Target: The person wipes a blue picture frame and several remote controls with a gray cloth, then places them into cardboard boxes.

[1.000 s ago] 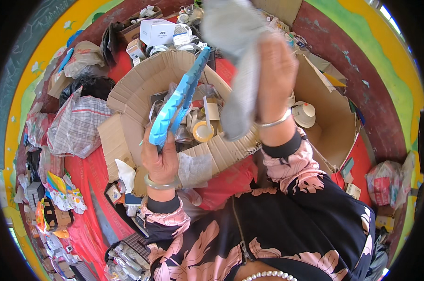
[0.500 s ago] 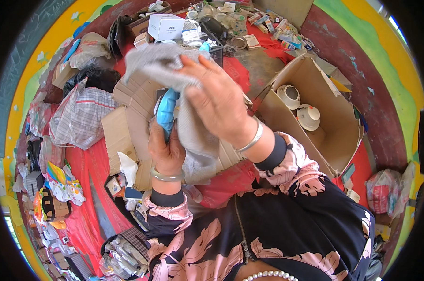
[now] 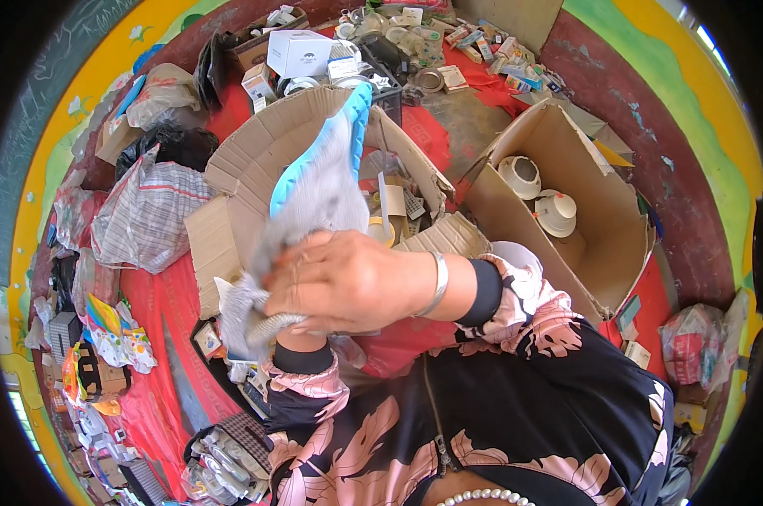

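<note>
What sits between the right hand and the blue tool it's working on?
A grey cloth lies between them: in the head view the right hand presses it around the blue tool, so palm and tool do not touch directly.

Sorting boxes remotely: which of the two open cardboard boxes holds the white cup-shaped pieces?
The right-hand cardboard box, beside the right forearm: two white cup-shaped pieces sit inside. The other box, behind the hands, holds mixed small clutter.

Beyond the fingers [image 3: 314, 278], the open cardboard box [image 3: 255, 152] looks crammed with small items, though partly hidden; the box of white lamps [image 3: 601, 228] to their right has room.
</note>
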Demonstrator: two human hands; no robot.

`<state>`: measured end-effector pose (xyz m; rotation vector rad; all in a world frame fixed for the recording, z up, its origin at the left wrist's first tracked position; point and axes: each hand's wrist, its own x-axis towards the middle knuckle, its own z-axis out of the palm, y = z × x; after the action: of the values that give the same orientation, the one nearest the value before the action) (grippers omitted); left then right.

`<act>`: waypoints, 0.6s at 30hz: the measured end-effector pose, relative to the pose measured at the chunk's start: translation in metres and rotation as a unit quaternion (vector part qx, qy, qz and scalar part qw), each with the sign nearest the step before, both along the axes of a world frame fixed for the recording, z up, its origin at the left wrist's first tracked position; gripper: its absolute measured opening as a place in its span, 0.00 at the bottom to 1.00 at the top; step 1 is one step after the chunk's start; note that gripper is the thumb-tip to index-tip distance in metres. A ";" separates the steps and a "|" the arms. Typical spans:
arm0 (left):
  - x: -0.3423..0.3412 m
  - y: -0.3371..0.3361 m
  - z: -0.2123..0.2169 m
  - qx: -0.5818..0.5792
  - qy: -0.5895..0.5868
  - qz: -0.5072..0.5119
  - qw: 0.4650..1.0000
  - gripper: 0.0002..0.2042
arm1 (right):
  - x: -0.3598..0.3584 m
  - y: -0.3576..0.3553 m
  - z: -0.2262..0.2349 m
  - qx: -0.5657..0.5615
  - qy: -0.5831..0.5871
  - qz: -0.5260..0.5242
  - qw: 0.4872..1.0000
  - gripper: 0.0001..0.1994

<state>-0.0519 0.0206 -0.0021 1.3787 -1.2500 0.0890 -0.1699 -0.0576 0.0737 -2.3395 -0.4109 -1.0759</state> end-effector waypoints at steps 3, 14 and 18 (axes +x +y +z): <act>0.003 0.001 0.003 0.006 0.004 0.035 0.999 0.17 | -0.017 -0.011 0.007 0.237 -0.018 -0.024 0.971 0.09; 0.001 -0.009 0.008 -0.020 -0.072 0.016 0.997 0.16 | -0.068 -0.095 0.019 0.623 -0.214 0.025 0.752 0.17; -0.008 -0.010 0.016 -0.038 -0.148 -0.039 0.987 0.19 | -0.019 -0.088 0.001 0.302 -0.100 -0.249 0.915 0.15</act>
<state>-0.0597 0.0110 0.0141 1.2809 -1.5300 0.2938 -0.1888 -0.1458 0.0747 -1.8053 0.4339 -1.4290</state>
